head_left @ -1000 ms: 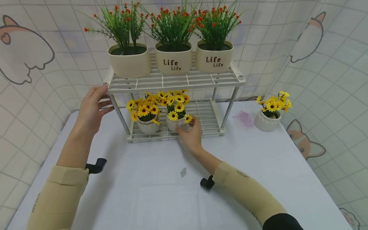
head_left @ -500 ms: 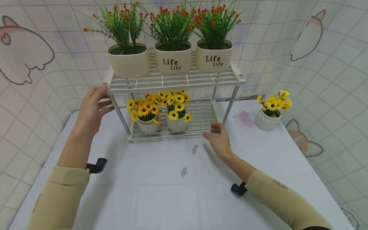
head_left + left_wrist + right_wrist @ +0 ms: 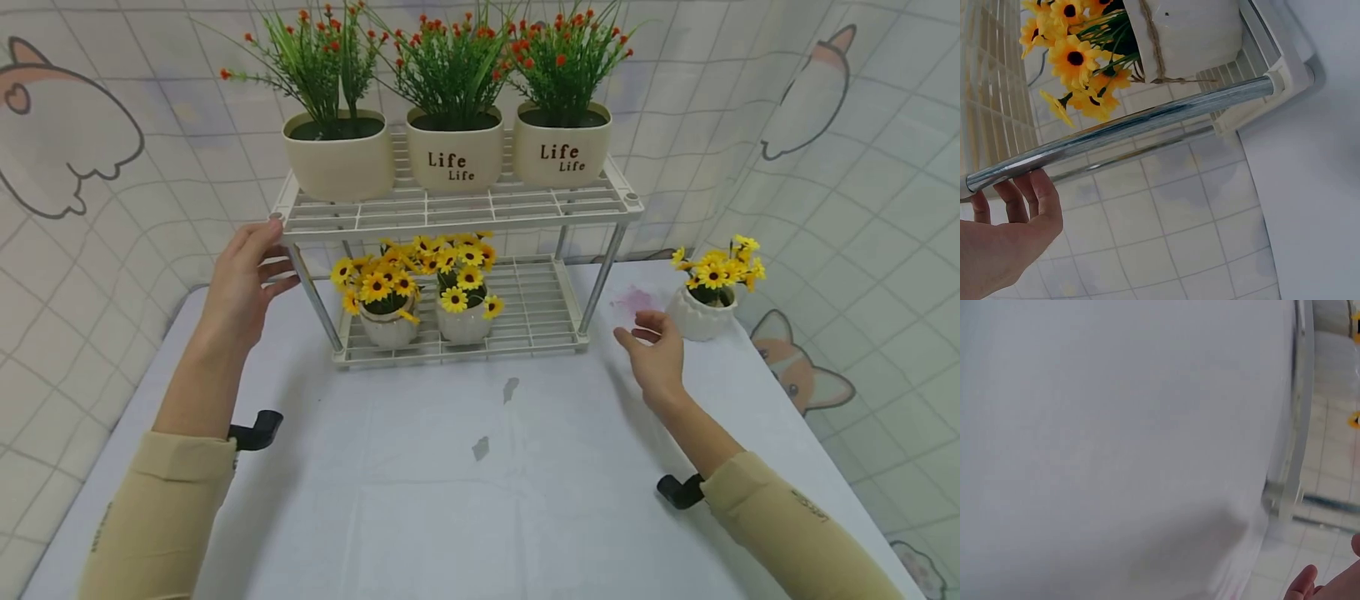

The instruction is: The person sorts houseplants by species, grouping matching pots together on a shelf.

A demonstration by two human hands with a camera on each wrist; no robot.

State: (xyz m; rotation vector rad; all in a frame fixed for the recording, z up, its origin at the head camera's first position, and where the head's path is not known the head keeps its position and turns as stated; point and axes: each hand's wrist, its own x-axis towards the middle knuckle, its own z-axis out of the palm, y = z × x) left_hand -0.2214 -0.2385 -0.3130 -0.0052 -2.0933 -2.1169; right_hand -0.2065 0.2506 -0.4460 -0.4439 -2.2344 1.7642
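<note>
A white two-tier wire shelf rack (image 3: 465, 223) with metal posts stands on the table. My left hand (image 3: 243, 283) holds its upper left front corner; in the left wrist view, the curled fingers (image 3: 1038, 197) of that hand meet the metal post (image 3: 1116, 134). Two small white pots of yellow flowers, one at left (image 3: 388, 325) and one beside it (image 3: 465, 323), sit on the lower tier. My right hand (image 3: 656, 358) hovers over the table right of the rack, holding nothing, fingers loosely bent. Just beyond it stands a third white pot (image 3: 701, 315) of yellow flowers.
Three cream planters with red-flowered greenery, left (image 3: 339, 162), middle (image 3: 455, 154) and right (image 3: 562, 150), line the upper tier. A white cloth covers the table (image 3: 420, 500). Behind hangs a checked curtain (image 3: 690, 150) with cartoon animals.
My right hand has let go of the second small pot on the lower tier and moved right, towards the pot on the table. The left hand stays at the rack's corner.
</note>
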